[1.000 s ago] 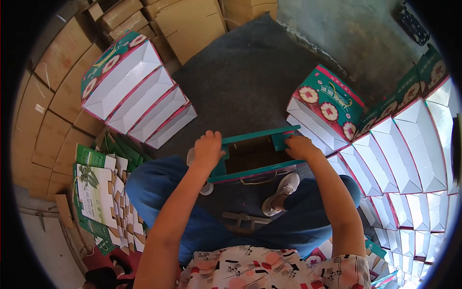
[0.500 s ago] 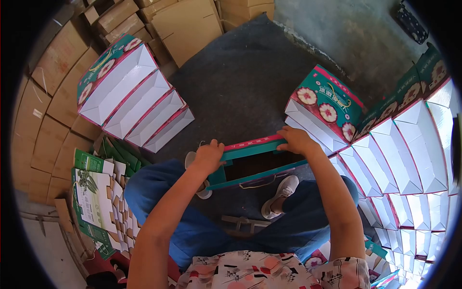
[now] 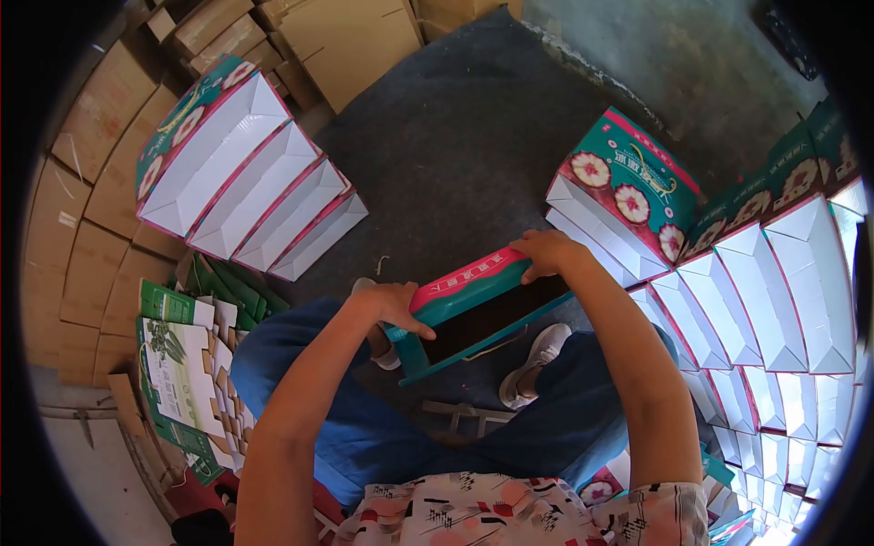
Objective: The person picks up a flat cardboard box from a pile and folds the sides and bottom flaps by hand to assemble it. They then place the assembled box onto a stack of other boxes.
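Between my knees is a teal and pink carton, its dark open side facing up toward me. My left hand grips the carton's left end, the thumb over the inner edge. At the far right corner, my right hand holds the pink-edged rim with fingers bent over it. The carton is tilted, its right end farther from me. A thin cord handle hangs on its near side. Shoes show beside and below it.
Stacked white-bottomed cartons stand at left, more along the right. A teal carton with fruit pictures sits ahead right. Brown boxes line the left wall. Flattened green and white cartons lie by my left knee.
The carton has turned, its left end nearer me and its pink side showing more. My left hand has slid onto the end with its thumb inward; my right hand moved slightly left and away.
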Action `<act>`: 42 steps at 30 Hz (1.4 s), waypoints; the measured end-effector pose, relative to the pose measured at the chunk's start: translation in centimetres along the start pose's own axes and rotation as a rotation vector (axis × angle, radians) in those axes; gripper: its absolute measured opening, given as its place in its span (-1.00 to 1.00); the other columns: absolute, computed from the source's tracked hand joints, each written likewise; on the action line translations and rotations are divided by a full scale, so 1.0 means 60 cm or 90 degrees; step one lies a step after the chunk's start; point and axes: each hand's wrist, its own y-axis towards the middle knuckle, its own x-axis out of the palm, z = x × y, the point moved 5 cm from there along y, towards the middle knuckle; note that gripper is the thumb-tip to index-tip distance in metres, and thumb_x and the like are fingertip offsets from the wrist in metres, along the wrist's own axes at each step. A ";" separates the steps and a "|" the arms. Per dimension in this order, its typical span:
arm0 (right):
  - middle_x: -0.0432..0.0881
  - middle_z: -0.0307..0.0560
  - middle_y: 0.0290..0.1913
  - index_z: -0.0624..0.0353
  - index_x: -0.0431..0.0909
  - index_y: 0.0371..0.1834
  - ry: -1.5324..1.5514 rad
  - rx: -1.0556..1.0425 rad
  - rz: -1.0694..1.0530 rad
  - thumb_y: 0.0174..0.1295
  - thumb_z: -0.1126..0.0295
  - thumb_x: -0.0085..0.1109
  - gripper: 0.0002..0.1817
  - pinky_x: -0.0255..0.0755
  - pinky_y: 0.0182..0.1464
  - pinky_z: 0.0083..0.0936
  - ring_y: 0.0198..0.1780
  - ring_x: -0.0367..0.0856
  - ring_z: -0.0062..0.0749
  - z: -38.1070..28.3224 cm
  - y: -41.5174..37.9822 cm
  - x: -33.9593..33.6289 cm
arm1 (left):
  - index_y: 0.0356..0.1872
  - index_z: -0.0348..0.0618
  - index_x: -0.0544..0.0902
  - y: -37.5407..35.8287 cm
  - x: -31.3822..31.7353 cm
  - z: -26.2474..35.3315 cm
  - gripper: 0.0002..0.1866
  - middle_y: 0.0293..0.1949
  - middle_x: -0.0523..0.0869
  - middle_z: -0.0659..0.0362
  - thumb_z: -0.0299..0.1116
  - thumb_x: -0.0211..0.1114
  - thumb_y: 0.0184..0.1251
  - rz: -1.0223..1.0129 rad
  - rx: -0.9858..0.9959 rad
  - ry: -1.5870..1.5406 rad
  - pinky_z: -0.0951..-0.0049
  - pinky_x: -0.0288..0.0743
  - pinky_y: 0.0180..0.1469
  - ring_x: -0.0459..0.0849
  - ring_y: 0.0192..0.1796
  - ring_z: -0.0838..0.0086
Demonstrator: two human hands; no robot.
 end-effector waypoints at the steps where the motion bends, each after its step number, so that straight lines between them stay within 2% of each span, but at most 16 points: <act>1: 0.42 -0.03 0.18 -0.03 0.30 0.31 -0.007 0.010 -0.004 -0.10 0.01 0.42 -0.15 0.44 0.09 -0.27 0.17 0.48 -0.11 -0.003 0.003 -0.001 | 0.21 -0.43 0.29 0.003 0.000 0.001 0.12 0.11 0.50 -0.15 0.34 0.40 -0.24 0.005 0.000 0.027 0.29 0.44 0.15 0.53 0.14 0.06; 4: 0.42 -0.01 0.17 -0.02 0.31 0.28 -0.041 0.014 -0.019 -0.17 0.07 0.48 -0.14 0.44 0.09 -0.26 0.18 0.47 -0.11 -0.017 0.004 -0.006 | 0.13 -0.40 0.32 0.008 0.001 0.010 0.01 0.06 0.54 -0.15 0.25 0.44 -0.21 -0.008 -0.032 0.064 0.26 0.50 0.08 0.57 0.08 0.05; 7: 0.44 0.01 0.12 0.07 0.36 0.16 -0.076 0.028 0.003 -0.27 0.18 0.54 -0.17 0.48 0.04 -0.27 0.14 0.50 -0.12 -0.035 0.012 -0.003 | 0.01 -0.37 0.37 0.032 0.026 0.002 -0.03 -0.05 0.57 -0.18 0.26 0.49 -0.26 0.130 -0.021 0.108 0.20 0.51 0.00 0.61 -0.01 0.01; 10: 0.46 0.03 0.04 0.15 0.39 0.03 -0.107 0.014 0.069 -0.37 0.30 0.56 -0.23 0.54 -0.06 -0.33 0.03 0.57 -0.15 -0.048 0.015 0.004 | 0.01 -0.38 0.36 0.033 0.029 0.008 -0.03 -0.09 0.57 -0.19 0.24 0.52 -0.28 0.159 -0.048 0.073 0.18 0.53 -0.03 0.61 -0.02 -0.02; 13: 0.48 0.04 -0.03 0.18 0.37 -0.04 -0.115 0.012 0.166 -0.41 0.38 0.55 -0.26 0.58 -0.17 -0.39 -0.09 0.63 -0.16 -0.042 0.036 0.037 | 0.03 -0.37 0.33 0.036 0.032 -0.002 -0.07 -0.10 0.57 -0.19 0.18 0.51 -0.21 0.194 -0.039 0.017 0.17 0.54 -0.05 0.61 -0.03 -0.02; 19: 0.46 0.08 -0.01 0.18 0.36 -0.02 -0.133 0.030 0.197 -0.28 0.43 0.48 -0.33 0.60 -0.27 -0.39 -0.19 0.66 -0.18 -0.041 0.042 0.056 | 0.06 -0.35 0.31 0.023 0.043 0.005 -0.16 -0.06 0.54 -0.21 0.05 0.50 -0.10 0.217 -0.048 0.033 0.14 0.54 -0.05 0.60 -0.02 -0.03; 22: 0.45 0.06 -0.02 0.22 0.35 -0.04 -0.078 0.052 0.225 -0.33 0.38 0.52 -0.29 0.57 -0.16 -0.32 -0.12 0.62 -0.13 -0.040 0.026 0.058 | 0.06 -0.36 0.31 0.024 0.050 0.003 -0.15 -0.05 0.53 -0.21 0.06 0.50 -0.11 0.235 -0.042 0.034 0.14 0.54 -0.05 0.60 -0.02 -0.04; 25: 0.46 0.06 -0.06 0.22 0.38 -0.12 -0.118 0.098 0.272 -0.24 0.29 0.49 -0.39 0.56 -0.17 -0.29 -0.13 0.60 -0.10 -0.053 -0.047 -0.020 | 0.06 -0.34 0.31 0.020 0.048 0.005 -0.16 -0.06 0.54 -0.20 0.05 0.50 -0.10 0.241 -0.042 0.037 0.14 0.54 -0.05 0.60 -0.02 -0.03; 28: 0.47 0.08 -0.09 0.23 0.40 -0.15 -0.024 0.257 0.343 -0.18 0.20 0.45 -0.43 0.55 -0.17 -0.26 -0.12 0.58 -0.03 0.001 -0.109 -0.034 | 0.08 -0.29 0.34 0.010 0.036 0.008 -0.25 -0.02 0.56 -0.13 -0.08 0.51 -0.07 0.213 -0.052 0.023 0.20 0.54 0.02 0.59 0.05 0.05; 31: 0.51 0.08 -0.06 0.19 0.42 -0.13 -0.052 0.294 0.387 -0.13 0.16 0.45 -0.45 0.57 -0.20 -0.35 -0.10 0.61 -0.08 0.016 -0.157 -0.031 | 0.09 -0.29 0.34 0.004 0.031 0.007 -0.25 -0.01 0.57 -0.13 -0.08 0.49 -0.05 0.175 -0.057 0.021 0.21 0.52 0.05 0.57 0.08 0.07; 32: 0.57 0.04 -0.19 0.20 0.41 -0.13 -0.093 0.286 0.452 -0.12 0.13 0.44 -0.44 0.56 -0.21 -0.31 -0.19 0.62 -0.12 0.014 -0.164 -0.033 | 0.09 -0.29 0.34 0.003 0.032 0.008 -0.25 -0.01 0.58 -0.13 -0.08 0.49 -0.05 0.175 -0.060 0.019 0.20 0.52 0.05 0.57 0.08 0.07; 35: 0.60 0.00 -0.30 0.21 0.43 -0.17 0.054 0.329 0.391 -0.10 0.11 0.42 -0.47 0.52 -0.18 -0.27 -0.23 0.62 -0.13 0.037 -0.157 -0.016 | 0.08 -0.30 0.36 0.006 0.028 0.010 -0.25 -0.03 0.60 -0.13 -0.07 0.49 -0.06 0.175 -0.063 0.020 0.21 0.52 0.04 0.57 0.07 0.06; 38: 0.62 0.02 -0.33 0.24 0.46 -0.21 0.147 0.201 0.366 -0.04 0.10 0.37 -0.51 0.48 -0.17 -0.26 -0.24 0.62 -0.12 0.038 -0.156 -0.017 | 0.03 -0.33 0.40 0.018 0.018 0.009 -0.23 -0.08 0.62 -0.15 -0.03 0.51 -0.13 0.179 -0.035 0.026 0.20 0.52 0.03 0.60 0.03 0.04; 40: 0.63 0.05 -0.32 0.26 0.48 -0.20 0.263 0.200 0.298 -0.01 0.10 0.34 -0.53 0.45 -0.17 -0.26 -0.24 0.62 -0.10 0.051 -0.157 -0.020 | -0.03 -0.38 0.42 0.032 0.014 0.003 -0.19 -0.14 0.64 -0.19 0.04 0.53 -0.20 0.191 0.000 0.034 0.17 0.51 0.00 0.62 -0.02 -0.01; 42: 0.64 0.08 -0.31 0.27 0.49 -0.18 0.372 0.194 0.237 0.01 0.11 0.32 -0.53 0.44 -0.17 -0.27 -0.23 0.62 -0.07 0.065 -0.153 -0.017 | -0.03 -0.39 0.43 0.027 -0.001 0.010 -0.20 -0.14 0.64 -0.19 0.01 0.54 -0.20 0.187 0.004 0.038 0.17 0.51 0.00 0.62 -0.02 0.00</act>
